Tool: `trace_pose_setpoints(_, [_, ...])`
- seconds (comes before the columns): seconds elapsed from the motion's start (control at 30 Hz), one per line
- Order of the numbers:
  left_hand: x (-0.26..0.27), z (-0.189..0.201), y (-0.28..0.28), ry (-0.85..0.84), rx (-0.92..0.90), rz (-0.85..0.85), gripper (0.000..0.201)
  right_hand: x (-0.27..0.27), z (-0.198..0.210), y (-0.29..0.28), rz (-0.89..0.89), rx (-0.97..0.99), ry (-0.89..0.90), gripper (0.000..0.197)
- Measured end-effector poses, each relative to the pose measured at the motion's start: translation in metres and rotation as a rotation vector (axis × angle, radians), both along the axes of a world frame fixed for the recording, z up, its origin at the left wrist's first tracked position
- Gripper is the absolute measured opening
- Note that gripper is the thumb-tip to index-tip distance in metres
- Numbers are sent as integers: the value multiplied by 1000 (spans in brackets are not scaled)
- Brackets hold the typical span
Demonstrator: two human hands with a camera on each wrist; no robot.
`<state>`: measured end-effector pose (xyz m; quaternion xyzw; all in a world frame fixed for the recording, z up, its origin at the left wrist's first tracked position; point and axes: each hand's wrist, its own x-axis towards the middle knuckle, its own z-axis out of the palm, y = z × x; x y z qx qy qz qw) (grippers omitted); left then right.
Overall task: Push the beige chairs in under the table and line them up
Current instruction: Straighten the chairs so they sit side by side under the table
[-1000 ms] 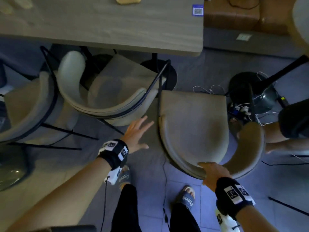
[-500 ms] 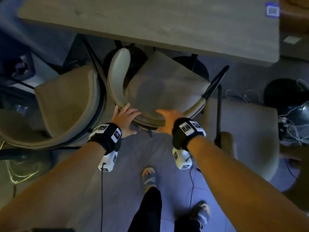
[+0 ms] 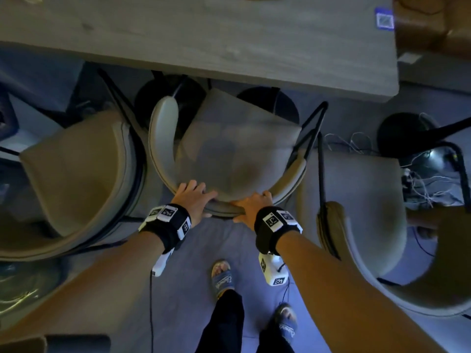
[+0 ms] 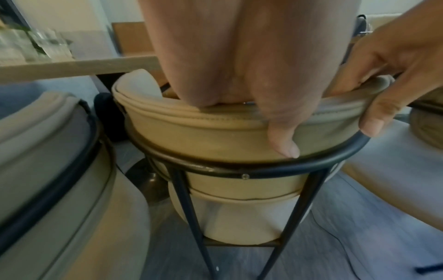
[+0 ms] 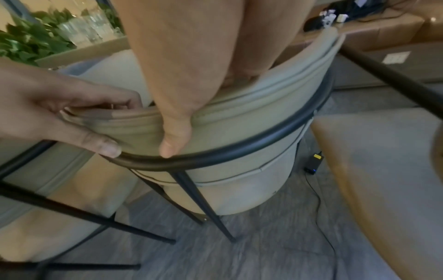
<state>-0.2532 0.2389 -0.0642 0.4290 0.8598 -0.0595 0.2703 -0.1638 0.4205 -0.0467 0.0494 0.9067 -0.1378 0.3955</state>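
Three beige chairs with black metal frames stand along the near edge of the wooden table (image 3: 204, 34). The middle chair (image 3: 229, 154) is turned askew, its seat partly under the table edge. My left hand (image 3: 195, 198) and right hand (image 3: 254, 203) grip the top of its curved backrest (image 3: 224, 208) side by side. In the left wrist view the left thumb (image 4: 282, 136) presses the backrest (image 4: 203, 136) from behind, fingers over the top. In the right wrist view the right thumb (image 5: 175, 140) does the same. The left chair (image 3: 76, 174) and right chair (image 3: 369, 200) stand out from the table.
Round black bases (image 3: 267, 103) sit under the table. Loose cables and a power strip (image 3: 420, 179) lie on the floor at the right, with another person's arm (image 3: 438, 220) beside the right chair. My sandalled feet (image 3: 221, 276) stand behind the middle chair.
My right hand left the right chair's backrest and moved to the middle chair. My left hand reached forward too; both now grip the middle chair's backrest.
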Motion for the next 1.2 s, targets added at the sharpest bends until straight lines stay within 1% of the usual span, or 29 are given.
trace_pose_setpoints(0.1, [28, 7, 3, -31, -59, -15, 46, 25, 5, 1, 20, -22, 16, 40])
trace_pose_setpoints(0.23, [72, 12, 0, -92, -98, -7, 48, 64, 14, 0, 14, -90, 172, 40])
trace_pose_setpoints(0.37, [108, 14, -6, -121, -114, -14, 51, 99, 3, -4, 150, -33, 109, 40])
trace_pose_setpoints(0.43, [126, 13, -9, -158, -133, -1, 52, 116, -6, -4, 170, -44, 104, 39])
trace_pose_setpoints(0.5, [140, 14, -9, -198, -135, 30, 53, 133, -5, 2, 166, -92, 138, 42])
trace_pose_setpoints(0.57, [151, 17, -2, -263, -143, 78, 58, 150, 6, 18, 84, -162, 148, 52])
trace_pose_setpoints(0.6, [147, 18, 4, -305, -136, 107, 66, 149, 9, 29, 20, -181, 178, 56])
trace_pose_setpoints(0.63, [152, 20, 12, -365, -121, 131, 75, 157, 11, 41, -37, -184, 235, 58])
trace_pose_setpoints(0.67, [156, 22, 24, -423, -92, 159, 81, 162, 12, 55, -70, -172, 339, 61])
trace_pose_setpoints(0.7, [161, 22, 38, -465, -50, 185, 85, 168, 14, 69, -101, -152, 408, 66])
trace_pose_setpoints(0.77, [175, 20, 71, -499, 34, 248, 86, 184, 18, 98, -210, -78, 407, 81])
trace_pose_setpoints(0.83, [189, 17, 102, -472, 104, 303, 82, 208, 21, 124, -363, 17, 409, 98])
trace_pose_setpoints(0.87, [195, 16, 116, -452, 120, 326, 81, 224, 22, 135, -458, 63, 408, 101])
trace_pose_setpoints(0.9, [200, 17, 126, -433, 131, 348, 80, 240, 21, 146, -552, 78, 358, 101])
trace_pose_setpoints(0.93, [203, 17, 133, -418, 126, 364, 78, 258, 17, 156, -621, 67, 261, 97])
trace_pose_setpoints(0.97, [206, 18, 138, -393, 118, 365, 75, 275, 13, 161, -645, 58, 140, 89])
trace_pose_setpoints(1.0, [207, 20, 140, -361, 100, 363, 73, 291, 7, 163, -639, 66, 35, 77])
trace_pose_setpoints(1.03, [208, 21, 141, -333, 87, 363, 71, 303, 2, 164, -620, 92, -22, 64])
trace_pose_setpoints(1.07, [207, 23, 142, -316, 79, 369, 71, 310, -3, 164, -593, 116, -32, 53])
trace_pose_setpoints(1.1, [205, 25, 143, -309, 77, 371, 70, 313, -5, 165, -568, 120, -19, 47])
trace_pose_setpoints(1.2, [197, 30, 152, -294, 65, 322, 70, 303, -14, 170, -515, 86, -7, 45])
